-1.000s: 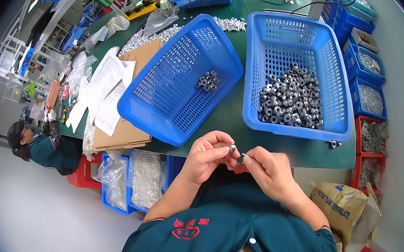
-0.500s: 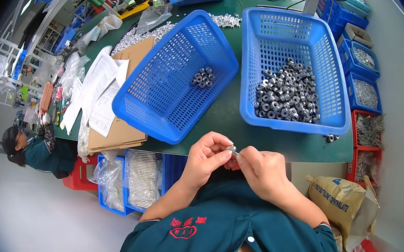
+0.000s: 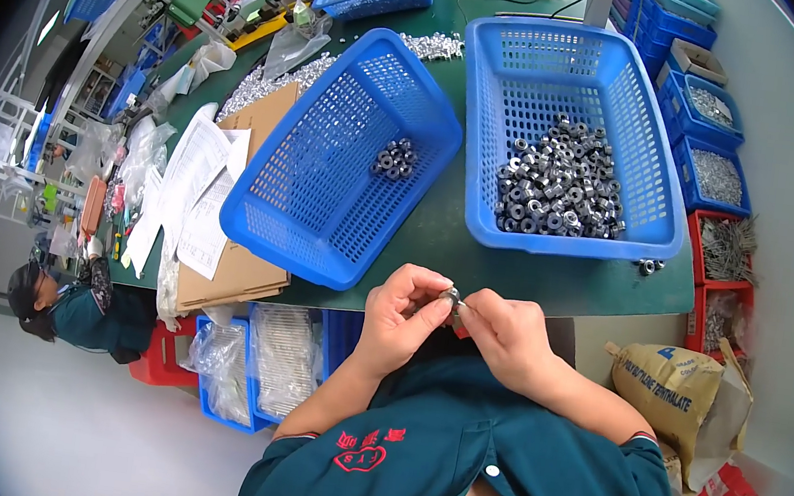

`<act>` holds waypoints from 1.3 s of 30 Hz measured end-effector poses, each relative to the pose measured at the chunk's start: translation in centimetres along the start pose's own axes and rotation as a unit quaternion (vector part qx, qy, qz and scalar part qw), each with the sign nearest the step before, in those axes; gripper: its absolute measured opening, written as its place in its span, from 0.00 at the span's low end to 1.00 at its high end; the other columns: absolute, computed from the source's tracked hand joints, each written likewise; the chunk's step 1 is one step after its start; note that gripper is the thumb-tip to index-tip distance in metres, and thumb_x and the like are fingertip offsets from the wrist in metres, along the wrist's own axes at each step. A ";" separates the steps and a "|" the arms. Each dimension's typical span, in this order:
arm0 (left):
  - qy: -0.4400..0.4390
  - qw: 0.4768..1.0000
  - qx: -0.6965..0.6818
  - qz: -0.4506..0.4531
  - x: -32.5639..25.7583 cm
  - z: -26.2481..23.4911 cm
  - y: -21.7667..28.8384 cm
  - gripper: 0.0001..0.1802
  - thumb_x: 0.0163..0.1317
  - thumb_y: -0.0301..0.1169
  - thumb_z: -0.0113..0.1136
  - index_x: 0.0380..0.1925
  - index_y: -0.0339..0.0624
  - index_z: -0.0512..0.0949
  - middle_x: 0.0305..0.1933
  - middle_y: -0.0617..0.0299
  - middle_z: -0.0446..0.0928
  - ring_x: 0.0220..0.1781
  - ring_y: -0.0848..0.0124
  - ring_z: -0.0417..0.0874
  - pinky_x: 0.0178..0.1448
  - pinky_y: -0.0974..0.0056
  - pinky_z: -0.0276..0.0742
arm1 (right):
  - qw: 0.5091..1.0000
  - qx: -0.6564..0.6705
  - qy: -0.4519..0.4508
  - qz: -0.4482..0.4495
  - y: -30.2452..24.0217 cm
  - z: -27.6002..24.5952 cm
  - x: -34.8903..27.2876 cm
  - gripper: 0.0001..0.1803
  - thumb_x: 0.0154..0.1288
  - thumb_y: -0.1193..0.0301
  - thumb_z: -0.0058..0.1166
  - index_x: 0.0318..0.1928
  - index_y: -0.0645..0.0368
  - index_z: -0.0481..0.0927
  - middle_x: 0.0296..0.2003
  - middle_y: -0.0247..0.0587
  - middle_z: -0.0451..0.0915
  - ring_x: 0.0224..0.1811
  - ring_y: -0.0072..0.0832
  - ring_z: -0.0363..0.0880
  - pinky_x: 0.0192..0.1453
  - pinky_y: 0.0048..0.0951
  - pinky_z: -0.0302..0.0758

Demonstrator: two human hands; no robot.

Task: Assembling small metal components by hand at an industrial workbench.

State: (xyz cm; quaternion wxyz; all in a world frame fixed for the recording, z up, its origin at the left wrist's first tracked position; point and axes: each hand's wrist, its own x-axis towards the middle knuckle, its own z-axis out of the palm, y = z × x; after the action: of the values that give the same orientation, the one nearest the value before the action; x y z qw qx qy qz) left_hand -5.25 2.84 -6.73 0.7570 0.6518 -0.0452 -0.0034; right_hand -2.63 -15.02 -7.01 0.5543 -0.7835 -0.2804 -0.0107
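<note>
A: Left hand (image 3: 404,313) is pinching a small metal ring part (image 3: 450,297) between thumb and fingertips; right hand (image 3: 505,333) is closing on it from the other side, fingertips meeting the left's just below the table edge (image 3: 609,299).

B: Anything changing against a second ago?

A: Hardly. Both hands are staying together in front of the chest, the same part between them. The view is shifting a little, not the grip. I am reading that as fitting or checking work still going on, with the piece not yet released.

B: How is the part looking?

A: Small, round, dull silver, mostly hidden by the fingers. A thin bit of something is showing at the right fingertips; too small to tell what.

B: Surroundings?

A: Right-hand blue basket (image 3: 658,181) is holding a heap of the same kind of grey rings (image 3: 555,190). Tilted blue basket (image 3: 322,209) to the left is holding only a few (image 3: 395,159). A couple of loose pieces (image 3: 649,267) are lying on the green table beside the full basket. Another person (image 3: 78,303) is sitting far left, well apart.
</note>
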 end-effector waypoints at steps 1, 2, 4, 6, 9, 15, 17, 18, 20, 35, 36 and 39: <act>0.000 1.000 0.001 0.001 0.0 0.0 0.1 0.08 0.65 0.21 0.59 0.44 0.35 0.74 0.37 0.61 0.80 0.36 0.77 0.82 0.42 0.72 0.80 | 1.000 0.000 0.001 -0.001 0.2 -0.3 -0.1 0.07 0.65 0.72 0.57 0.31 0.61 0.75 0.19 0.37 0.74 0.19 0.29 0.76 0.25 0.31 0.69; -0.005 1.000 0.001 0.001 0.0 -0.1 0.1 0.09 0.65 0.21 0.60 0.44 0.35 0.75 0.38 0.61 0.80 0.37 0.77 0.82 0.42 0.71 0.80 | 0.991 -0.117 -0.009 -0.065 0.2 -0.7 -0.1 0.06 0.65 0.73 0.57 0.31 0.61 0.75 0.20 0.38 0.76 0.21 0.33 0.77 0.26 0.33 0.71; -0.008 1.000 0.003 0.003 0.0 -0.3 0.0 0.09 0.65 0.21 0.60 0.44 0.35 0.75 0.38 0.61 0.80 0.38 0.76 0.82 0.43 0.71 0.80 | 0.961 -0.245 -0.035 -0.126 -0.5 -1.5 0.3 0.04 0.64 0.76 0.56 0.32 0.61 0.75 0.23 0.41 0.81 0.23 0.38 0.80 0.27 0.36 0.75; -0.008 1.000 0.014 0.013 0.0 -0.3 -0.4 0.08 0.64 0.20 0.60 0.43 0.35 0.76 0.39 0.60 0.81 0.40 0.75 0.83 0.45 0.69 0.81 | 0.980 -0.160 -0.004 -0.120 0.5 -0.9 0.2 0.07 0.63 0.75 0.57 0.30 0.60 0.73 0.20 0.41 0.77 0.21 0.40 0.78 0.24 0.36 0.72; -0.024 0.985 0.149 0.081 0.2 -0.4 -0.3 0.09 0.64 0.15 0.58 0.44 0.34 0.76 0.43 0.54 0.82 0.44 0.69 0.85 0.50 0.65 0.83 | 0.993 -0.075 0.029 -0.089 0.6 -1.4 0.0 0.09 0.61 0.74 0.59 0.28 0.59 0.72 0.17 0.42 0.73 0.18 0.41 0.76 0.20 0.37 0.69; -0.063 0.925 0.317 0.200 1.2 0.3 1.0 0.11 0.57 0.13 0.60 0.40 0.35 0.78 0.40 0.53 0.83 0.41 0.64 0.86 0.46 0.65 0.82 | 0.993 -0.082 0.003 -0.080 0.4 -2.3 0.3 0.08 0.61 0.74 0.59 0.28 0.59 0.72 0.17 0.42 0.74 0.19 0.41 0.77 0.21 0.37 0.69; -0.073 0.920 0.326 0.205 1.5 0.4 1.3 0.12 0.56 0.13 0.61 0.40 0.35 0.78 0.39 0.53 0.83 0.40 0.62 0.85 0.44 0.65 0.81 | 0.992 -0.092 0.000 -0.089 0.6 -2.7 0.5 0.07 0.61 0.74 0.59 0.28 0.58 0.73 0.16 0.42 0.73 0.18 0.40 0.77 0.21 0.37 0.70; -0.083 0.915 0.334 0.210 1.7 0.5 1.5 0.13 0.55 0.12 0.61 0.39 0.36 0.78 0.38 0.53 0.83 0.39 0.60 0.85 0.42 0.64 0.81 | 0.979 -0.162 -0.014 -0.121 0.5 -3.1 0.5 0.07 0.58 0.73 0.59 0.28 0.57 0.73 0.16 0.39 0.72 0.18 0.37 0.76 0.21 0.35 0.69; -0.105 0.905 0.353 0.214 2.0 0.7 2.1 0.13 0.54 0.13 0.61 0.39 0.36 0.78 0.37 0.53 0.82 0.37 0.60 0.85 0.40 0.63 0.80 | 0.960 -0.234 -0.027 -0.154 0.0 -3.9 0.6 0.07 0.56 0.72 0.59 0.28 0.56 0.73 0.16 0.36 0.72 0.18 0.35 0.75 0.22 0.34 0.69; -0.203 0.743 0.597 0.224 14.3 5.6 3.6 0.05 0.52 0.23 0.56 0.31 0.41 0.77 0.31 0.52 0.80 0.37 0.51 0.83 0.39 0.50 0.77 | 0.968 -0.227 0.073 -0.074 0.2 -7.2 -1.1 0.04 0.60 0.76 0.59 0.34 0.60 0.77 0.21 0.43 0.77 0.23 0.40 0.79 0.29 0.38 0.74; -0.218 0.731 0.613 0.208 15.3 5.9 2.7 0.06 0.51 0.23 0.56 0.30 0.42 0.77 0.31 0.51 0.80 0.37 0.51 0.83 0.40 0.50 0.78 | 0.971 -0.224 0.060 -0.062 0.0 -7.0 -1.4 0.04 0.60 0.76 0.59 0.33 0.60 0.77 0.21 0.44 0.78 0.24 0.41 0.80 0.29 0.39 0.74; -0.225 0.707 0.642 0.196 16.9 6.9 0.9 0.05 0.50 0.24 0.57 0.28 0.42 0.80 0.30 0.52 0.82 0.38 0.53 0.86 0.41 0.51 0.81 | 0.977 -0.206 0.054 -0.025 0.8 -6.5 -2.4 0.03 0.60 0.77 0.59 0.33 0.61 0.78 0.23 0.46 0.79 0.24 0.44 0.80 0.29 0.38 0.76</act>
State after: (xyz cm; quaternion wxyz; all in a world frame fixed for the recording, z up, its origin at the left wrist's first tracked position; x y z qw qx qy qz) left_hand 11.04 -4.94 -3.74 0.1070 0.9368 -0.3320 0.0282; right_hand -2.42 -21.90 -5.97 0.3952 -0.8718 -0.2611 -0.1245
